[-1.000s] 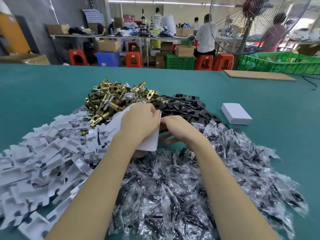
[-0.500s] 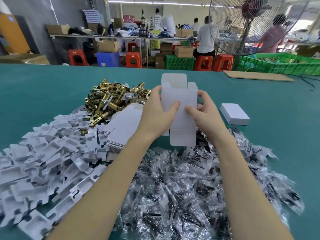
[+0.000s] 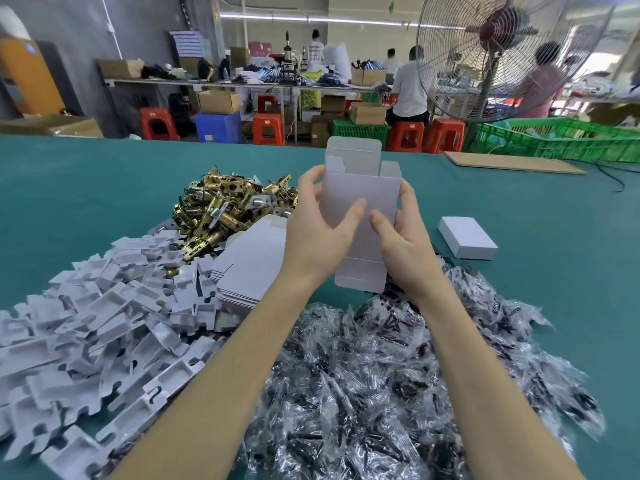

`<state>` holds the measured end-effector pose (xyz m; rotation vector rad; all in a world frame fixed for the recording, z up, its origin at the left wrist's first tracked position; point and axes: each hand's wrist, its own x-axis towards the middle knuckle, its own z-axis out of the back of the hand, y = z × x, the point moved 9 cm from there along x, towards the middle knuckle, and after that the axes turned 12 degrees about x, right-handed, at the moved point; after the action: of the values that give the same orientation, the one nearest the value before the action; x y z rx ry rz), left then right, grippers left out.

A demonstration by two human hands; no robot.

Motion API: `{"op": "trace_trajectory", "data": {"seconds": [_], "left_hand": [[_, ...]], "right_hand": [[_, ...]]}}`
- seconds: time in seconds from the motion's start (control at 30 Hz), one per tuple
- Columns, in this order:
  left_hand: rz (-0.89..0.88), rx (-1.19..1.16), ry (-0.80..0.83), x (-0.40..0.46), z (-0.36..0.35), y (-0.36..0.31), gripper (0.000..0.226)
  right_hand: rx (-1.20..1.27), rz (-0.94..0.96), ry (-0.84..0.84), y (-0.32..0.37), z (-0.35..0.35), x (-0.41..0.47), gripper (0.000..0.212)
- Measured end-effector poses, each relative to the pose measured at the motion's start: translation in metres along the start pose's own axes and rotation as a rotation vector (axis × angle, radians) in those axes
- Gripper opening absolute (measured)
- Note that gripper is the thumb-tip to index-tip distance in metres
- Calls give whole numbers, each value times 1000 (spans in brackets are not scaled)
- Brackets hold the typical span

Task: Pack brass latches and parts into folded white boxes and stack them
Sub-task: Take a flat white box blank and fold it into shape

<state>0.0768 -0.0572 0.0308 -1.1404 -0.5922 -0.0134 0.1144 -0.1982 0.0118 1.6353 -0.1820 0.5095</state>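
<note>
Head view: left hand (image 3: 317, 233) and right hand (image 3: 401, 237) grip the white box (image 3: 360, 188) upright between them above the table (image 3: 104, 188).

I see an unfolded white box (image 3: 360, 206) held upright above the green table, its top flaps open and its bottom flap hanging down. A heap of brass latches (image 3: 221, 206) lies to the left, touching a stack of flat box blanks (image 3: 249, 261), with white inserts (image 3: 97, 327) and bagged parts (image 3: 398, 375) piled nearer. One closed white box (image 3: 467, 237) sits flat to the right.
</note>
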Motion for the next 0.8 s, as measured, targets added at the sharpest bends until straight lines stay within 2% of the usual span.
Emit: {"op": "trace_trajectory", "data": {"seconds": [0.13, 0.27, 0.43, 0.53, 0.6, 0.7, 0.8], "left_hand": [[-2, -29, -26, 0, 1, 4, 60], [-11, -4, -69, -2, 2, 1, 54], [-15, 1, -140, -7, 5, -1, 48], [-28, 3, -183, -5, 10, -4, 48], [1, 1, -153, -1, 11, 0, 45], [105, -76, -17, 6, 3, 14, 36], [137, -87, 129, 7, -6, 16, 47]], "right_hand": [[-44, 50, 11, 2, -4, 1, 63], [-101, 78, -47, 6, -1, 0, 58], [-44, 41, -21, 12, -9, -1, 35], [16, 13, 16, 16, -16, -2, 31], [76, 6, 37, 17, -18, -3, 35], [301, -33, 82, 17, -18, -3, 47], [371, -26, 151, 21, -23, -3, 45]]}}
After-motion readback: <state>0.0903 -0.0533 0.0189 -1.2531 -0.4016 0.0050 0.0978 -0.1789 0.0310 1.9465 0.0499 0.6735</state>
